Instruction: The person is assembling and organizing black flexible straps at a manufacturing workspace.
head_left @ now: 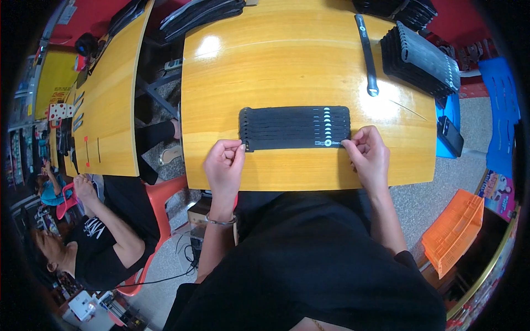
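Several black hook-and-loop straps (295, 127) lie overlapped in a neat row on the wooden table in front of me, each with a white printed mark near its right end. With thumb and fingers, my left hand (225, 165) pinches the left end of the nearest strap. At that strap's right end, my right hand (369, 160) pinches it in the same way. The strap stretches straight between both hands, along the row's near edge. Farther off to the right lies a single black strap (365, 55), by itself.
Stacked black straps (422, 58) stand at the table's right edge, near a thin stick (408, 109) and a dark phone-like object (450, 135). More black strips (201, 17) sit at the far left. An orange crate (454, 231) is at lower right. A co-worker (105, 237) sits at another table (110, 110).
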The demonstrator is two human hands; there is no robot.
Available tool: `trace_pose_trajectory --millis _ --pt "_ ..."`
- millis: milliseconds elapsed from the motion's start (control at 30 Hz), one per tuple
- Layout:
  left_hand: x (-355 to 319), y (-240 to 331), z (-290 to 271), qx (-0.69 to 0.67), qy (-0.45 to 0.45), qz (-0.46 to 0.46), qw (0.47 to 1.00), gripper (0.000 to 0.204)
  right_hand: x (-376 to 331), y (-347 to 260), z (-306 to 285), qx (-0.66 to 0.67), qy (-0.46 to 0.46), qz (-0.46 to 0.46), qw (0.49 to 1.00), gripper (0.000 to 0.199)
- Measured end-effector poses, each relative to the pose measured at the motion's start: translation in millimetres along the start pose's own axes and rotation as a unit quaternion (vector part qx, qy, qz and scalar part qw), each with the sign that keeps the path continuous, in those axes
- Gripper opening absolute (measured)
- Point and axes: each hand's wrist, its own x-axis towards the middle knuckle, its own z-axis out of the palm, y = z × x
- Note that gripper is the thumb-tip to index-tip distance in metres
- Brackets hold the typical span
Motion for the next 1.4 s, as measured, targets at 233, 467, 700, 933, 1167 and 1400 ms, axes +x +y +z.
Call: trace_pose_trajectory --millis 233,467,700,933,1167,1400 --pt "0.1 -3.3 -0.8 -0.004 0.0 0.007 1.0 0.008 0.3 -4.2 0.2 -0.008 -0.003 0.013 1.0 0.022" --pt "0.5 -5.4 -1.5 -0.003 0.003 0.006 1.0 0.009 1.0 -3.7 -0.2 -0.006 -0.009 0.017 1.0 0.022" --pt "0.2 -5.5 -0.8 0.008 0.004 0.018 1.0 0.008 1.3 -4.4 -0.9 -0.014 -0.009 0.008 1.0 0.022" --pt "1.2 -12.8 -2.5 0.099 0.022 0.059 0.993 0.008 0.2 -3.1 1.0 -0.022 -0.001 0.0 1.0 0.023" --pt "0.7 -11.0 -2.6 0.11 0.023 0.08 0.99 0.008 -0.4 -0.8 1.8 -0.073 0.023 -0.039 0.996 0.026" --pt "-0.2 -6.3 -3.5 0.085 0.023 0.074 0.993 0.011 6.7 -7.6 -10.7 0.014 -0.01 0.018 1.0 0.024"
